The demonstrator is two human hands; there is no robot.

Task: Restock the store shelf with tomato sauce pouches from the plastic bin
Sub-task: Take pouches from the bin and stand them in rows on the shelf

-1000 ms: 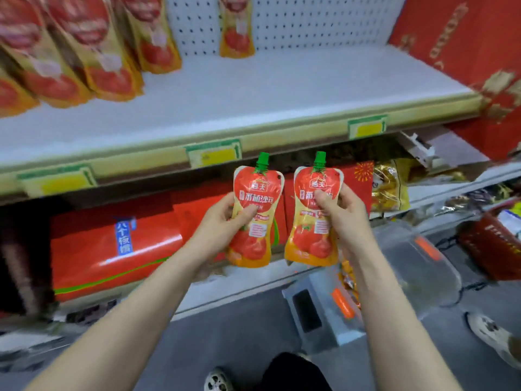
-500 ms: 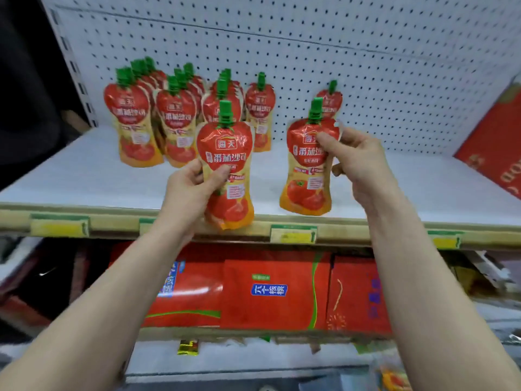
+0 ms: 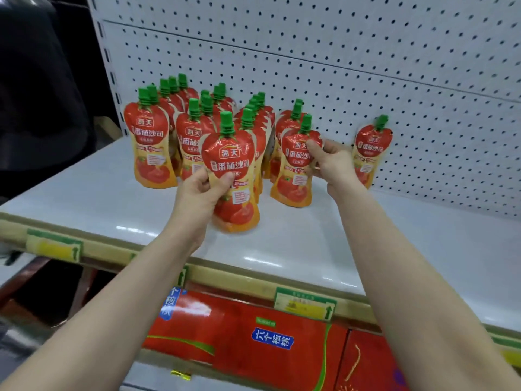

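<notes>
A: Red boxes with blue labels lie lowest and nearest, under the shelf edge. Do you see them also?

B: Yes. Above them runs the beige front rail with green and yellow price tags. Behind it is the white shelf, smooth and shiny.

A: Where are the hands?

B: Both bare arms reach over the rail. The left hand is closed around the left edge of one tomato sauce pouch, thumb on the front, fingers behind. This pouch is upright, and its bottom is at the shelf surface near the front; I cannot tell if it touches.

A: And the other one?

B: The right hand pinches a second pouch at its upper right edge, thumb in front. It stands upright a little farther back, to the right of the first, with its bottom at the shelf surface.

A: What is behind?

B: A group of standing pouches with green caps, in several rows, from the left side to just behind the two held ones. One lone pouch leans on the white pegboard, just right of the right hand. At far left something dark is blurred.
</notes>
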